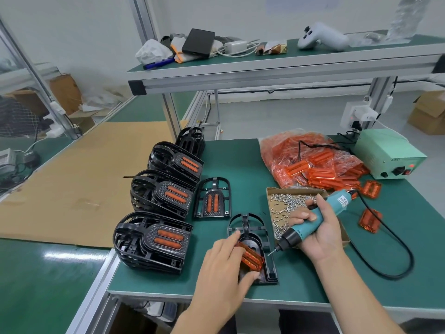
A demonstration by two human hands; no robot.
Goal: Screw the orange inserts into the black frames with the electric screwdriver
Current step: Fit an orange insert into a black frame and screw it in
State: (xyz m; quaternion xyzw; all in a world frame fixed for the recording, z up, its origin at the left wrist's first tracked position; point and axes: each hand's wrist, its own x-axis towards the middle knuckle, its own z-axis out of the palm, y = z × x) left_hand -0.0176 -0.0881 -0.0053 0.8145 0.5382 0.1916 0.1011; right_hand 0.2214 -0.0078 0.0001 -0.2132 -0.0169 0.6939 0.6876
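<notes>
Over on the green matte bench (231,160), just left of the grip, a glossy arched black frame (250,239) lies flat. Left hand (224,273) pinches a ribbed translucent orange insert (251,259) onto it, hiding the frame's lower part. Right hand (317,230) is wrapped around the teal electric screwdriver (313,222); the bit tip's too tiny to make out.
</notes>
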